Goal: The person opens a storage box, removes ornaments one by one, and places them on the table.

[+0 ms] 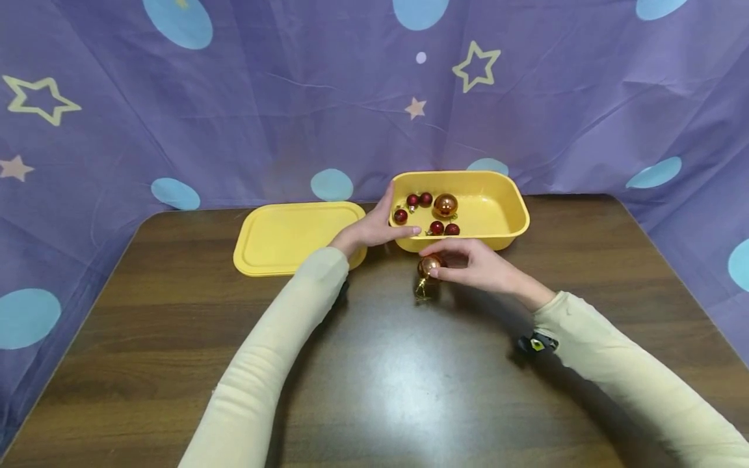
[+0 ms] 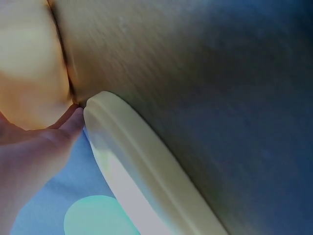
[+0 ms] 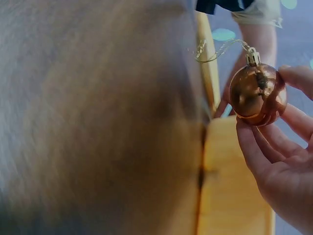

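Note:
In the head view, my right hand (image 1: 476, 263) pinches a shiny copper Christmas bauble (image 1: 430, 265) just in front of the yellow container (image 1: 521, 218). The bauble's gold cap and string loop (image 3: 225, 51) show clearly in the right wrist view. My left hand (image 1: 374, 224) rests against the container's left end, thumb stretched along the front rim and fingers straight along the side. Inside the container lie another copper bauble (image 1: 446, 205) and several small dark red baubles (image 1: 426, 199). In the left wrist view, the left fingers (image 2: 73, 122) touch the container wall (image 2: 34, 63).
A yellow lid (image 1: 298, 234) lies flat on the brown wooden table (image 1: 175, 338), left of the container and partly under the left wrist. Behind the table's back edge hangs a purple curtain (image 1: 328, 123) printed with stars and blue spots.

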A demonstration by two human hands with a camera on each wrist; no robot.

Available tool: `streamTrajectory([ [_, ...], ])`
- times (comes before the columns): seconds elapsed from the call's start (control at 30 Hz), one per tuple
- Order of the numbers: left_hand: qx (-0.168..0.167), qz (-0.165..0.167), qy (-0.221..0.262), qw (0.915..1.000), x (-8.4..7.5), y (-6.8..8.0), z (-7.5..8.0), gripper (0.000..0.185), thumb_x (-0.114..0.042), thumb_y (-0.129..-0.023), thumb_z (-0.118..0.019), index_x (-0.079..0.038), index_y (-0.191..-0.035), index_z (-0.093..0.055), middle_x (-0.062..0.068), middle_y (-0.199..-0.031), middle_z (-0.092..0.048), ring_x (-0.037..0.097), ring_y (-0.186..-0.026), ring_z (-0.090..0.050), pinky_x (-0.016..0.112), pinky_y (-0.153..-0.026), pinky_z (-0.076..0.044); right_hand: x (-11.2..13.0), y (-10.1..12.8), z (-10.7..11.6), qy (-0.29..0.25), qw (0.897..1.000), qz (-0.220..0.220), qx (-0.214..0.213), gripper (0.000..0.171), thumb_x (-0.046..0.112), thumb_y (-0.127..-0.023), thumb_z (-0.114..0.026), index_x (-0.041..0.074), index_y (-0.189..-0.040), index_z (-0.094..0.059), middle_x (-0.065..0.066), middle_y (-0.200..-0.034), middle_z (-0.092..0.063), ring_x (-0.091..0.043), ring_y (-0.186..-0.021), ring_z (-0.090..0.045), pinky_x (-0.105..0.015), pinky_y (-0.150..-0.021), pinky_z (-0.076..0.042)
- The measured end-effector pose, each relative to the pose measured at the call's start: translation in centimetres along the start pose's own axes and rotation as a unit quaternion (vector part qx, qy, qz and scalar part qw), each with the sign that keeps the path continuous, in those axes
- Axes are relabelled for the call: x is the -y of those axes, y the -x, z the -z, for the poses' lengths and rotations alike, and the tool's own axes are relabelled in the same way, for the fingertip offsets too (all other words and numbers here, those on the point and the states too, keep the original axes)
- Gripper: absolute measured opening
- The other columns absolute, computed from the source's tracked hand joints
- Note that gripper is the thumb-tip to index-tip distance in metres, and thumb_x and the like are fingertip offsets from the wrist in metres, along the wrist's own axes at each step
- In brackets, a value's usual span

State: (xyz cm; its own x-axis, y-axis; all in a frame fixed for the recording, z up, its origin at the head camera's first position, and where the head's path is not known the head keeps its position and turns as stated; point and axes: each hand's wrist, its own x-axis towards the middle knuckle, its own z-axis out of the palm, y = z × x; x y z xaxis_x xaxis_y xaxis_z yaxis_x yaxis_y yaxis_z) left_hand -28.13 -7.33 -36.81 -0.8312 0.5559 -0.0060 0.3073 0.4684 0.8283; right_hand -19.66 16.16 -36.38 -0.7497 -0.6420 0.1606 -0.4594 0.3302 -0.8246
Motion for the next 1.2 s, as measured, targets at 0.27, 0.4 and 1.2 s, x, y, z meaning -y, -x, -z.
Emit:
streamTrajectory([
  [0.27,0.002,0.016,-0.008,0.9998,-0.1,0.0,0.0,0.114,-0.031,-0.087,-0.073,-0.01,-0.152,0.019,0.014,-0.159,0.012,0.027,-0.145,-0.003,0.039,-0.116,-0.007,-0.4,-1.6,-2.3,-0.063,0.997,0.001,0.047,0.041,0.007,-0.084,-0.075,-0.005,-0.121,-0.06,-0.009,-0.113,-0.066,-0.023,-0.108,-0.061,-0.035,-0.096,-0.047],
  [0.4,0.001,0.019,-0.015,0.9997,0.0,0.0,0.1,0.113,-0.031,-0.088,-0.072,-0.009,-0.151,0.02,0.014,-0.159,0.013,0.025,-0.145,-0.001,0.036,-0.116,-0.006,-0.4,-2.3,-3.4,-0.086,0.994,-0.013,0.062,0.042,0.003,-0.08,-0.078,-0.005,-0.116,-0.058,-0.012,-0.113,-0.064,-0.026,-0.111,-0.06,-0.034,-0.098,-0.045],
  [1.2,0.005,0.037,-0.021,0.9991,0.2,-0.2,0.1,0.114,-0.033,-0.088,-0.071,-0.01,-0.151,0.021,0.012,-0.159,0.015,0.022,-0.145,0.002,0.033,-0.116,-0.004,0.6,-4.6,-5.8,0.008,0.993,0.074,0.088,0.037,0.013,-0.08,-0.08,0.003,-0.112,-0.065,-0.002,-0.109,-0.065,-0.017,-0.105,-0.06,-0.031,-0.097,-0.045],
])
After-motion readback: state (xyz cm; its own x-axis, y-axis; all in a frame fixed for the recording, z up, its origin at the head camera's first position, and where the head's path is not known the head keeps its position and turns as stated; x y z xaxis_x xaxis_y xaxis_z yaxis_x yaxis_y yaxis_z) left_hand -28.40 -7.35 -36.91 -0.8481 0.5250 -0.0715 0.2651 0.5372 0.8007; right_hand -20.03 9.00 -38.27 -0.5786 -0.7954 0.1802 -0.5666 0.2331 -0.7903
